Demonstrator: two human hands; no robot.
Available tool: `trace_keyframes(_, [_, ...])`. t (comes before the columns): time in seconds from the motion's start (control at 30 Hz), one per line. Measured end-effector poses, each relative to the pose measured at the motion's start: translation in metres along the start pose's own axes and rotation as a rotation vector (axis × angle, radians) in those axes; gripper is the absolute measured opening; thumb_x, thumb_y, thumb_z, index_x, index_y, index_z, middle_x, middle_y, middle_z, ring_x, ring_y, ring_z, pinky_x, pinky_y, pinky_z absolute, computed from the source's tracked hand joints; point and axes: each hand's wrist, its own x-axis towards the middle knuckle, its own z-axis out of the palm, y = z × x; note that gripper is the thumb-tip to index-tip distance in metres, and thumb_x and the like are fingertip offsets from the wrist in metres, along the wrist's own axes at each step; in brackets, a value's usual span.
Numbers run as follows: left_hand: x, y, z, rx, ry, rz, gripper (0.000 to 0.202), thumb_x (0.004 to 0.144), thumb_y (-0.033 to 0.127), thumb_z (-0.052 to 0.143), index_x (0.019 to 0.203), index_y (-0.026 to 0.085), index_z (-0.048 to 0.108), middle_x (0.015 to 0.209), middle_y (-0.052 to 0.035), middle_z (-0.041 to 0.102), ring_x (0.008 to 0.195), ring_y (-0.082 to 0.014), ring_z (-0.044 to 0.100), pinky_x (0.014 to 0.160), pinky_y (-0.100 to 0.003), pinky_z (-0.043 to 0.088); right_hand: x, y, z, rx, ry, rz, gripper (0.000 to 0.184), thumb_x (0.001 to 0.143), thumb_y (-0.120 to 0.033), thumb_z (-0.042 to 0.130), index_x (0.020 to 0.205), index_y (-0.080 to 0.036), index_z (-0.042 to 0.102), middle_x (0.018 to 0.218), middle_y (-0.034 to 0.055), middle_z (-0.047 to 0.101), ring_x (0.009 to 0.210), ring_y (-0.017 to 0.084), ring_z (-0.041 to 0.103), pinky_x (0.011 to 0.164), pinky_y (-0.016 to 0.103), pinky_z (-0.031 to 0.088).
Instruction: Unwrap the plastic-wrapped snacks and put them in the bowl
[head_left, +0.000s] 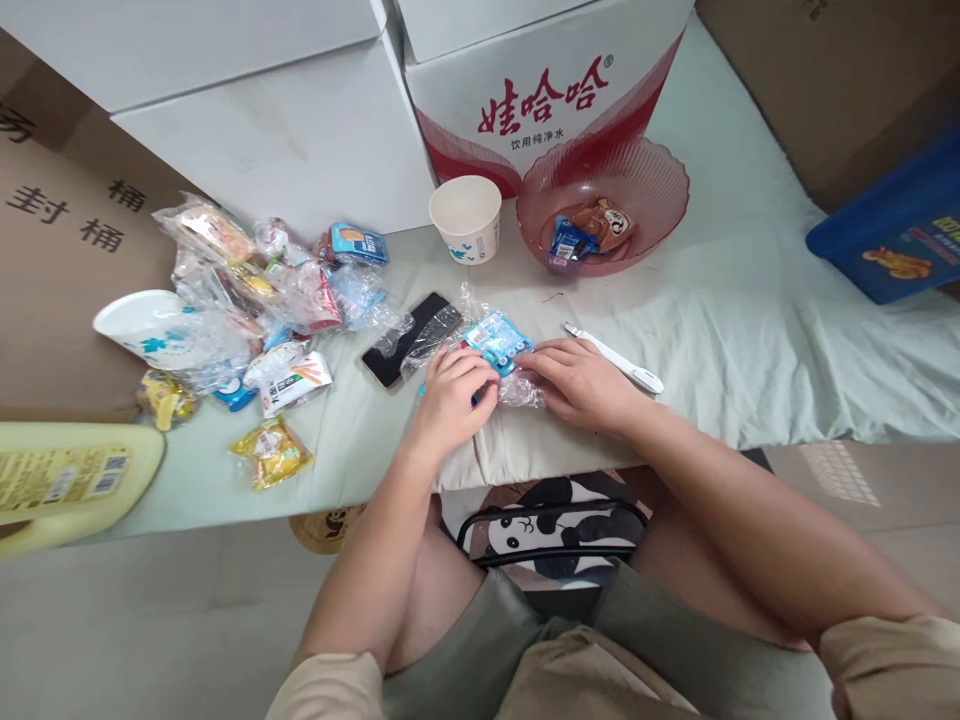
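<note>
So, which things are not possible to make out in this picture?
Head view:
Shiny blue plastic packet: partly covered by the left hand and right hand; small print unreadable.
Pale-yellow plastic container: cut off by the left edge.
Dark-blue plastic container: cut off by the right edge.

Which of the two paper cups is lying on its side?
The left cup, tipped over among the wrapped snacks; the right cup, beside the pink bowl, stands upright.

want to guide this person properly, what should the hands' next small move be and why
I'd probably draw the loose clear plastic in toward the blue packet: the left hand and right hand are at either side of the packet, and crinkled plastic shows on its near side, between them.
</note>
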Motion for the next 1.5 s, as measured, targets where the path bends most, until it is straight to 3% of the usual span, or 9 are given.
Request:
trace_keyframes(0.17, [0.003, -0.003, 0.000, -0.113, 0.163, 0.046, 0.013, 0.086, 0.015, 0.055, 0.078, 0.021, 0.064, 0.083, -0.0016, 0.072, 0.082, -0.0184, 0.067, 0.101, -0.045, 0.047, 0.000, 0.001, 0.000, 0.002, -0.016, 0.009, 0.042, 0.091, -0.016, 0.049, 0.132, -0.020, 0.061, 0.123, 0.0121, 0.071, 0.118, 0.031, 0.061, 0.097, 0.047, 0.044])
trace_keyframes(0.33, [0.003, 0.001, -0.005, -0.170, 0.262, 0.085, 0.013, 0.083, 0.015, 0.054, 0.076, 0.021, 0.063, 0.079, -0.0032, 0.070, 0.078, -0.0181, 0.065, 0.077, -0.034, 0.054, -0.001, 0.002, -0.001, 0.005, -0.026, 0.019, 0.039, 0.092, -0.018, 0.048, 0.129, -0.020, 0.062, 0.123, 0.0119, 0.071, 0.117, 0.031, 0.061, 0.097, 0.047, 0.043])
trace_keyframes(0.47, [0.002, 0.003, -0.009, -0.208, 0.299, 0.100, 0.012, 0.081, 0.012, 0.054, 0.076, 0.020, 0.061, 0.078, -0.0026, 0.067, 0.072, -0.0162, 0.064, 0.067, -0.030, 0.052, -0.002, 0.003, -0.002, -0.009, -0.027, 0.052, 0.039, 0.092, -0.020, 0.047, 0.129, -0.020, 0.062, 0.123, 0.0126, 0.070, 0.116, 0.032, 0.061, 0.095, 0.047, 0.044])
trace_keyframes(0.77, [0.001, 0.002, -0.004, -0.204, 0.219, 0.051, 0.008, 0.085, 0.017, 0.056, 0.087, 0.019, 0.063, 0.075, 0.0001, 0.069, 0.063, -0.0129, 0.063, 0.062, -0.025, 0.051, -0.003, 0.003, -0.005, 0.123, 0.018, 0.044, 0.036, 0.098, -0.039, 0.046, 0.121, -0.019, 0.063, 0.113, 0.0117, 0.073, 0.107, 0.030, 0.064, 0.097, 0.047, 0.043])
trace_keyframes(0.97, [0.002, 0.000, -0.003, -0.146, 0.200, 0.016, 0.013, 0.088, 0.021, 0.053, 0.080, 0.020, 0.064, 0.072, -0.0006, 0.071, 0.064, -0.0143, 0.064, 0.064, -0.027, 0.049, -0.003, 0.003, -0.004, 0.152, 0.029, 0.043, 0.036, 0.101, -0.043, 0.040, 0.112, -0.020, 0.066, 0.112, 0.0113, 0.072, 0.109, 0.029, 0.064, 0.097, 0.046, 0.043])
trace_keyframes(1.17, [0.002, 0.001, -0.003, -0.143, 0.194, -0.002, 0.013, 0.086, 0.020, 0.054, 0.078, 0.020, 0.064, 0.069, 0.0001, 0.070, 0.059, -0.0136, 0.062, 0.060, -0.026, 0.047, -0.001, 0.004, -0.001, 0.120, 0.028, 0.049, 0.023, 0.098, -0.035, 0.049, 0.100, -0.020, 0.067, 0.107, 0.0112, 0.072, 0.103, 0.028, 0.064, 0.094, 0.044, 0.044])
trace_keyframes(1.5, [0.001, 0.002, -0.001, -0.176, 0.161, -0.033, 0.012, 0.086, 0.018, 0.055, 0.079, 0.021, 0.064, 0.069, 0.0005, 0.070, 0.056, -0.0126, 0.059, 0.058, -0.026, 0.046, -0.001, 0.006, 0.001, 0.128, 0.017, 0.028, 0.020, 0.097, -0.028, 0.050, 0.100, -0.020, 0.067, 0.105, 0.0104, 0.072, 0.104, 0.027, 0.064, 0.094, 0.043, 0.045])
